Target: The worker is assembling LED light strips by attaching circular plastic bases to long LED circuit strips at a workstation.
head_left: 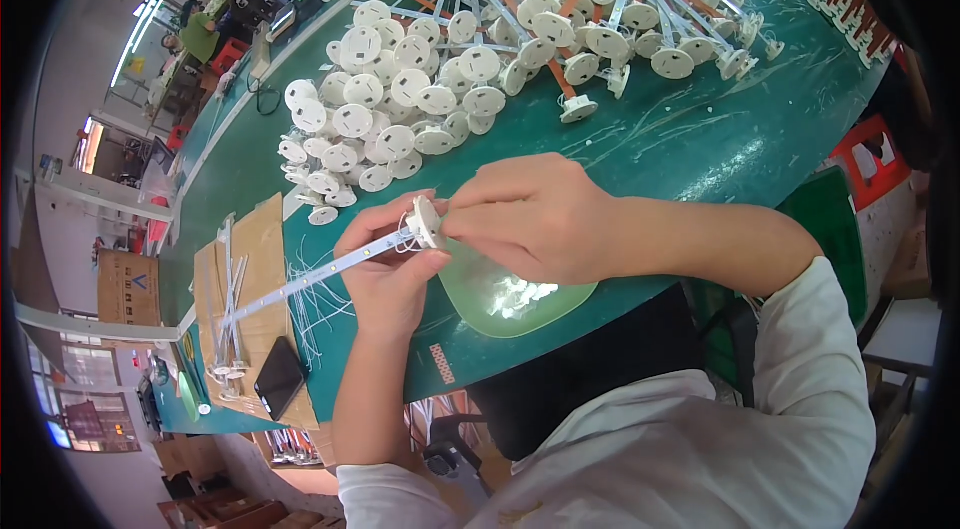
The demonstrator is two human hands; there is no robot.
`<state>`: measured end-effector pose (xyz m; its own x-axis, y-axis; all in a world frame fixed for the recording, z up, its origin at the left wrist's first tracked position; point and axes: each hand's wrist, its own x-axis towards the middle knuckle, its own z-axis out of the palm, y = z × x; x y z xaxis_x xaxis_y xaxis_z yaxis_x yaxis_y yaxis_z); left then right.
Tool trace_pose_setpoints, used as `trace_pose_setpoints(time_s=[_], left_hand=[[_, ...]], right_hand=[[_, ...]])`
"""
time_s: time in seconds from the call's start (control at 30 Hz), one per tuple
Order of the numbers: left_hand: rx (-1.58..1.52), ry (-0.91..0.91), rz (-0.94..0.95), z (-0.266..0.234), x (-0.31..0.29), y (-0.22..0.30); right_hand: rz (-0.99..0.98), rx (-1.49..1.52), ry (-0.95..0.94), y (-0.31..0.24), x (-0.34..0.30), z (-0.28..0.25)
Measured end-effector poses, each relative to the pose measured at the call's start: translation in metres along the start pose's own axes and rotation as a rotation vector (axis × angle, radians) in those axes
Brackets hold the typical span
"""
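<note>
My left hand grips a round white plastic base by its rim, thumb below and fingers above. From the base a thin white LED strip runs down to the left, with short white wires looped beside it. My right hand is closed in a pinch against the base's flat face; whatever its fingertips hold is hidden. Beneath that hand a light green dish with small shiny pieces in it rests at the table's near edge.
Loose white round bases are heaped beyond my hands. Strips with bases attached pile up at the far right. On the left, cardboard carries more strips and a black phone; loose white wires lie beside it. People work in the background.
</note>
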<state>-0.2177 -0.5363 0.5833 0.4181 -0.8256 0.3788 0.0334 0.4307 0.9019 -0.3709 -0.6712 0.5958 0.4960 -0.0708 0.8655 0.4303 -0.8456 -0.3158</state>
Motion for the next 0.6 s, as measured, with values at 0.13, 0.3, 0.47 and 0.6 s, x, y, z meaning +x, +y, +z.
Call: trace_pose_setpoints(time_s=[0.13, 0.3, 0.47, 0.6], left_hand=[[-0.236, -0.033, -0.154, -0.0022, -0.0016, 0.001], [-0.307, -0.074, -0.211, -0.0001, -0.0009, 0.0018], [-0.315, -0.052, -0.169, -0.0006, -0.0002, 0.0], [-0.282, -0.065, -0.136, -0.0034, -0.0017, -0.004]], right_hand=[[0.026, 0.15, -0.03, 0.005, 0.0014, -0.0044], [0.072, 0.27, -0.067, 0.0074, 0.0034, -0.009], [-0.137, 0.028, 0.032, 0.0094, -0.0007, -0.002], [-0.233, -0.116, 0.054, 0.0088, -0.0038, -0.0003]])
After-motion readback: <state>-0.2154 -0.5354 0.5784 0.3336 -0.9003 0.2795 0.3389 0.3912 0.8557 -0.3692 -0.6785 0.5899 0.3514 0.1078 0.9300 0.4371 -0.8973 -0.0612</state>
